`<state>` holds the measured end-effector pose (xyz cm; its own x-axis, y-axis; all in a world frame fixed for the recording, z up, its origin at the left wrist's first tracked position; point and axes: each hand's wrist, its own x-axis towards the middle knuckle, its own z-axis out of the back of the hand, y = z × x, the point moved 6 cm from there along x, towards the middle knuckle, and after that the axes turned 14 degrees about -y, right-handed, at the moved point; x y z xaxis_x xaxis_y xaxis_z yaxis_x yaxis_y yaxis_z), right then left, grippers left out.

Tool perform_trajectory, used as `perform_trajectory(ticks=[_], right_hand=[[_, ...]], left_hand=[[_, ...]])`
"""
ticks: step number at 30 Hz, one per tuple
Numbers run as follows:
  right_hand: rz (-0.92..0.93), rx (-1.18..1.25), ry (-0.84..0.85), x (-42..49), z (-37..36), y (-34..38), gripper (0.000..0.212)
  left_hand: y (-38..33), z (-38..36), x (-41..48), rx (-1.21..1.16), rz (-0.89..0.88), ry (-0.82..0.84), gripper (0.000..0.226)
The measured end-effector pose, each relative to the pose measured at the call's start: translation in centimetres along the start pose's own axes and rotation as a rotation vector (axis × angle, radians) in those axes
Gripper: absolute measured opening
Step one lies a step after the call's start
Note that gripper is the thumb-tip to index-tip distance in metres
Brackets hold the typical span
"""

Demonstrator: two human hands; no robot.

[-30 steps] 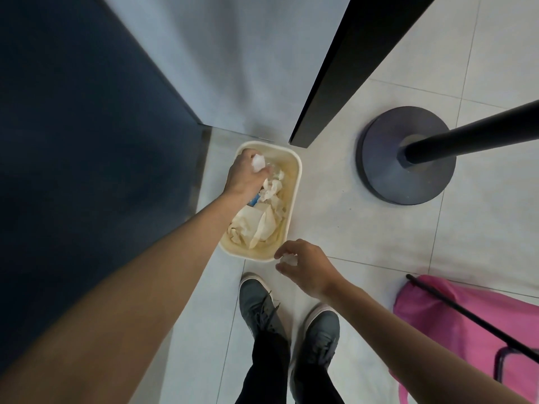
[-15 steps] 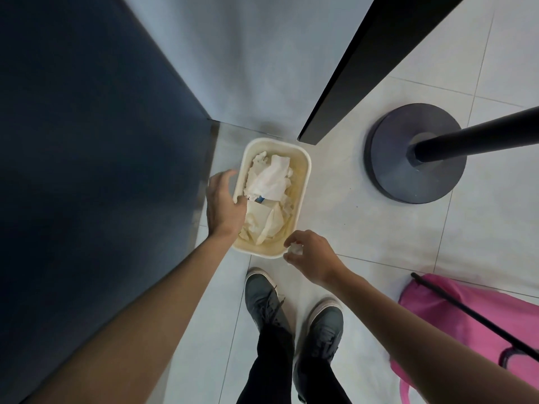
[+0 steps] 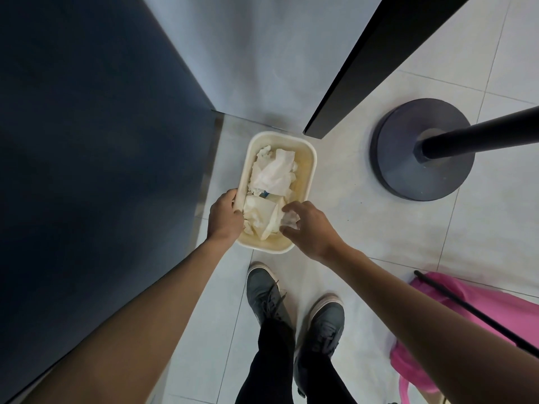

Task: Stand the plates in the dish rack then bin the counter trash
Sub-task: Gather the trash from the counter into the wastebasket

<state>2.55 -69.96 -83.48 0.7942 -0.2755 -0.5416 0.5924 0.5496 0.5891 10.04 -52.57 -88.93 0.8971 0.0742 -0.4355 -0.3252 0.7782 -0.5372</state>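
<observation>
A cream bin stands on the tiled floor below me, partly filled with crumpled white tissues. My left hand grips the bin's left rim with curled fingers. My right hand hovers over the bin's near right corner and pinches a small clear scrap of wrapper between thumb and fingers. No plates or dish rack are in view.
A dark cabinet side rises at the left and a black panel edge at the upper right. A round dark stand base with pole sits right of the bin. A pink bag lies at lower right. My shoes stand behind the bin.
My left hand dropped its tissue into the bin, drew back and took the left rim. My right hand moved from beside the bin's near edge to over its near right corner.
</observation>
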Motion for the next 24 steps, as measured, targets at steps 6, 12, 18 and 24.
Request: perform_trajectory(ticks=[6, 12, 18, 24], right_hand=[[0.007, -0.103, 0.080, -0.8, -0.2, -0.5, 0.049], [0.006, -0.098, 0.076, -2.0, 1.1, -0.6, 0.040], [0.018, -0.142, 0.105, -5.1, 2.4, -0.3, 0.031], [0.043, -0.182, 0.162, -9.7, 3.6, 0.6, 0.028]], left_hand=[[-0.2, 0.2, -0.1, -0.003, 0.035, 0.042, 0.047], [0.4, 1.8, -2.9, -0.039, 0.085, -0.056, 0.054], [1.9, 4.8, -8.5, -0.104, 0.189, -0.134, 0.052], [3.1, 6.6, -14.4, -0.155, 0.353, 0.006, 0.035]])
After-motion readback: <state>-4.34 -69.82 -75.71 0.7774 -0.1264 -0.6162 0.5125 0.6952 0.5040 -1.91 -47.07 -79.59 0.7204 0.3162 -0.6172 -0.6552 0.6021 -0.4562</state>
